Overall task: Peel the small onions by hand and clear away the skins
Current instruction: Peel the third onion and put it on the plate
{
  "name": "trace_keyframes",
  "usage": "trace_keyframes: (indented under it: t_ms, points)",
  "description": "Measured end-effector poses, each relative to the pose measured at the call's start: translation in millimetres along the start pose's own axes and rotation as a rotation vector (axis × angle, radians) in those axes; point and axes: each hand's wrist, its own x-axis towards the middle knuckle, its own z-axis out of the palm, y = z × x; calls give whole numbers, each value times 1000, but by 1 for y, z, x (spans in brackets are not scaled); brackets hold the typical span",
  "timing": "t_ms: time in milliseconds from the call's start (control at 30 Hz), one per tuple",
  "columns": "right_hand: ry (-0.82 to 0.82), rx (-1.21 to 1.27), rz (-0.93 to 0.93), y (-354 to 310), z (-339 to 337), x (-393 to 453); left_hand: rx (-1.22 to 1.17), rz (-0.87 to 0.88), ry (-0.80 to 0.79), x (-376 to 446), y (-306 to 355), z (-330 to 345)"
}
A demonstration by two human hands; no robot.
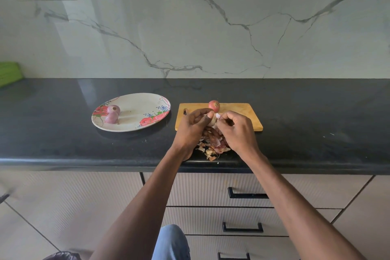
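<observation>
My left hand (193, 127) grips a small pale onion (212, 121) above the front edge of the wooden cutting board (251, 116). My right hand (236, 131) pinches a strip of its skin (218, 115) right beside it. One unpeeled reddish onion (214, 106) stands at the back of the board. A heap of dry skins (212, 146) lies on the black counter under my hands, near the front edge. Two peeled purple onions (112, 113) sit on the left part of the floral plate (137, 99).
The black counter (316, 122) runs the full width, backed by a marble wall. A green object (9, 73) is at the far left. Drawers with black handles (247, 195) lie below the counter. A dark bag (63, 256) shows at the bottom left.
</observation>
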Motion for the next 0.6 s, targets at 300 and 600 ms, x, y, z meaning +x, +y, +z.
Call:
trace_keyframes:
  t_ms: [300,600]
  points:
    - [164,-145,53,8,1,-1,-38,32,210,-5,3,-4]
    - [23,-266,-155,-43,62,19,345,153,440,-19,18,-63]
